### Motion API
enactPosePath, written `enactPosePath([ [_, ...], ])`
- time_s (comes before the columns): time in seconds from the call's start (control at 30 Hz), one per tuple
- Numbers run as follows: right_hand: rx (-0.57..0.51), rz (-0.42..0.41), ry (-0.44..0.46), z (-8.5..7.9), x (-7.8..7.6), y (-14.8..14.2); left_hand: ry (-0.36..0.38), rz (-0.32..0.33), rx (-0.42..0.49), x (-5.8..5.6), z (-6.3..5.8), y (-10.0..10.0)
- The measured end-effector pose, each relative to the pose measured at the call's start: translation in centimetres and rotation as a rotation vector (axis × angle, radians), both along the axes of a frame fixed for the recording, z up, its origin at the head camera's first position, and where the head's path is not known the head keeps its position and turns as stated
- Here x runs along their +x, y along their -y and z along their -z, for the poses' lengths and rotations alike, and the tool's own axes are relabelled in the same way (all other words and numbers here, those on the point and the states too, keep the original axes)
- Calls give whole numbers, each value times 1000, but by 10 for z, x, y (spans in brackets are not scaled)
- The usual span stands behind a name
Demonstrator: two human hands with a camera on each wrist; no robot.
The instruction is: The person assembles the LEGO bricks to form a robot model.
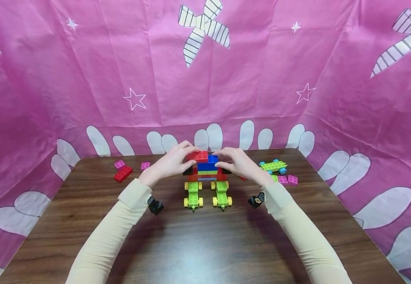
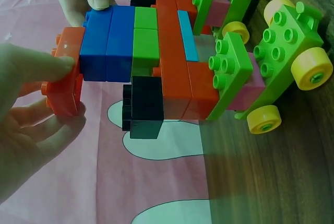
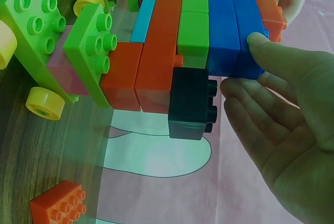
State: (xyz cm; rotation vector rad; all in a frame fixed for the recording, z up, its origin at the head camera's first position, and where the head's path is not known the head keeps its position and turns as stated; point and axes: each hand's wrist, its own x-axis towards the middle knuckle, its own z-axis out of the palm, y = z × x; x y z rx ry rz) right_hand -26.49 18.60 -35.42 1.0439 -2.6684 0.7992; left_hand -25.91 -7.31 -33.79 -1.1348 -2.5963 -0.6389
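Atop a toy-brick figure, my left hand (image 1: 173,161) pinches a red brick (image 2: 68,93) between thumb and fingers. That brick sits at the upper blue brick (image 3: 246,36) and juts out past it on the left. My right hand (image 1: 240,161) grips this blue brick, thumb on its near face and fingers at its side. Below come another blue brick (image 3: 223,31), green bricks (image 3: 193,36), black bricks (image 2: 147,104) jutting from each side, and long red bricks (image 2: 175,78) with a light-blue strip (image 2: 188,36). Two green wheeled bases (image 1: 193,199) with yellow wheels carry the figure.
Left of the figure, a loose red brick (image 1: 123,173) and pink bricks (image 1: 145,165) lie on the brown wooden table (image 1: 191,244). To the right are a green wheeled base (image 1: 273,166) with blue wheels and pink bricks (image 1: 292,179). A pink curtain (image 1: 255,86) hangs behind.
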Motion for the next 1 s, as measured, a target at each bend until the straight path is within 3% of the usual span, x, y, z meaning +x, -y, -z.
enactPosePath([
  [0.43, -14, -9, 5, 2, -1, -1, 180, 0, 149, -4, 6, 1],
  [1.0, -13, -15, -7, 0, -1, 0, 156, -24, 115, -3, 2, -2],
])
